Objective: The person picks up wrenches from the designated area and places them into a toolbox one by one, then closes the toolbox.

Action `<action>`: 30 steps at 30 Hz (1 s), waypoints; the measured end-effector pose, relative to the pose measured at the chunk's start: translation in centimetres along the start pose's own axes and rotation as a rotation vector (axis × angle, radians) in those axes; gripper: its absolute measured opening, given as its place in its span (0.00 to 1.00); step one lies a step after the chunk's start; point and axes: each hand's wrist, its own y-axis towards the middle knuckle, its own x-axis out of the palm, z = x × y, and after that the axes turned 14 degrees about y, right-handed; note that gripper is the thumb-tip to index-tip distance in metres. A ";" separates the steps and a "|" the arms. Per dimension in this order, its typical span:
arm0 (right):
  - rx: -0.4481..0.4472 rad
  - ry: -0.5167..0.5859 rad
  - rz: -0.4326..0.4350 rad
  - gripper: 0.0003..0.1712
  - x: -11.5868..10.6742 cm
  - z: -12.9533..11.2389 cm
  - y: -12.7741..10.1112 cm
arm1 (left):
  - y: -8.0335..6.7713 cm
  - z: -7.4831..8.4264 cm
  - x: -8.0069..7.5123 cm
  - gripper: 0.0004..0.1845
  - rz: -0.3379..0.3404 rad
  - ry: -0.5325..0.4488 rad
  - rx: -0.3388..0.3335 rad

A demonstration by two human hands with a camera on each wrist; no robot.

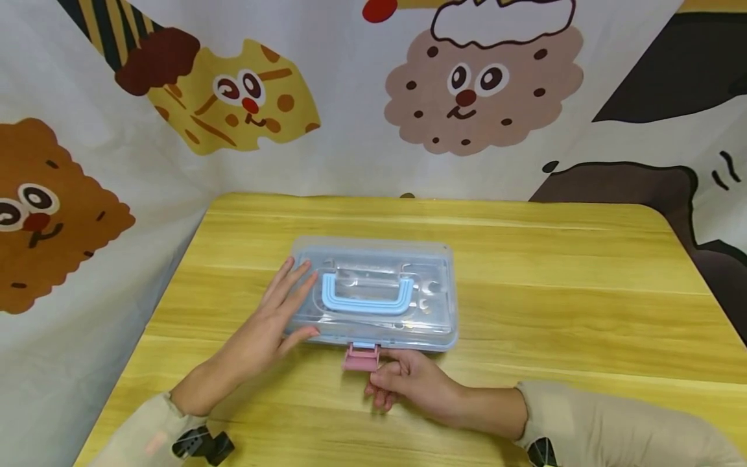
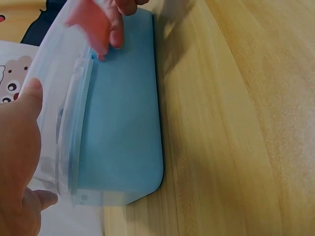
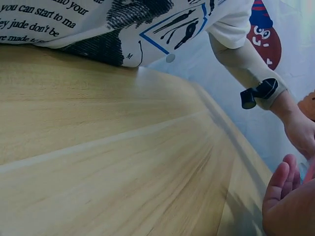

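A plastic case (image 1: 373, 327) with a clear lid, a light-blue base (image 2: 123, 118) and a blue carry handle (image 1: 367, 306) sits on the table. Through the lid show shiny, wrench-like shapes (image 1: 428, 287). My left hand (image 1: 274, 324) rests on the lid's left end, fingers spread and thumb by the front edge. At the middle of the front, a pink latch (image 1: 362, 359) stands out from the case; it is blurred in the left wrist view. The curled fingers and thumb of my right hand (image 1: 417, 383) hold the latch at its right side.
The wood-grain table (image 1: 583, 292) reaches past the case on all sides. Behind it hangs a white cloth (image 1: 350, 168) printed with cartoon biscuits. Both wrists carry small black cameras on beige sleeves (image 1: 613, 418).
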 end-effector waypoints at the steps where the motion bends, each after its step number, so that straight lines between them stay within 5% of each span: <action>1: 0.000 -0.003 0.013 0.33 0.1 0.0 0.1 | 0.0 0.0 0.0 0.45 0.001 -0.002 0.002; 15: 0.061 0.031 0.258 0.35 2.6 0.2 1.3 | 0.0 0.0 0.1 0.45 0.010 0.003 -0.002; 23: 0.069 -0.010 0.256 0.37 2.7 0.4 1.4 | -0.1 0.0 0.2 0.45 0.020 -0.004 0.003; 30: 0.042 -0.139 0.282 0.27 1.9 0.6 1.3 | -0.1 -0.2 0.2 0.38 0.003 -0.025 0.015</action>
